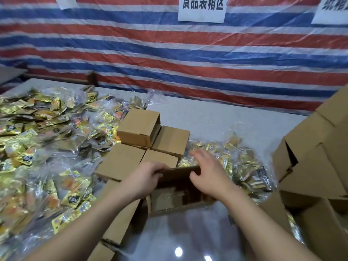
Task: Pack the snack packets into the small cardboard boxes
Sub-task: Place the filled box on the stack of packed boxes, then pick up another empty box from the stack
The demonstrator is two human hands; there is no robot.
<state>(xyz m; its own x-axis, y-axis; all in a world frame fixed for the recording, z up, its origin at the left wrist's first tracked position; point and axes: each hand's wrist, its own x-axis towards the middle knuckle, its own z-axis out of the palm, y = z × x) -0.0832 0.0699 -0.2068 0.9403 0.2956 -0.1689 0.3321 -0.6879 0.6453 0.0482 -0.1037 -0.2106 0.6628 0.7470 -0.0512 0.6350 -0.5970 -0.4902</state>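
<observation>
Both forearms reach in from the bottom edge toward an open small cardboard box (178,193) on the desk (216,117). My left hand (145,178) curls its fingers over the box's far flap at the left corner and grips it; my right hand (209,172) rests on the same flap's right end, fingers nearly straight and spread, thumb hooked under the edge. Dark shapes fill the box's inside, too blurred to tell apart. Closed small boxes (139,127) stand stacked just beyond and to the left of it. Gold snack packets (37,140) in clear bags cover the desk on the left, with another bagful (243,166) just right of my right hand. Larger cartons (316,157) rise at far right. Behind hangs a red, white and blue striped tarp (169,59) bearing a paper sign (202,8).
</observation>
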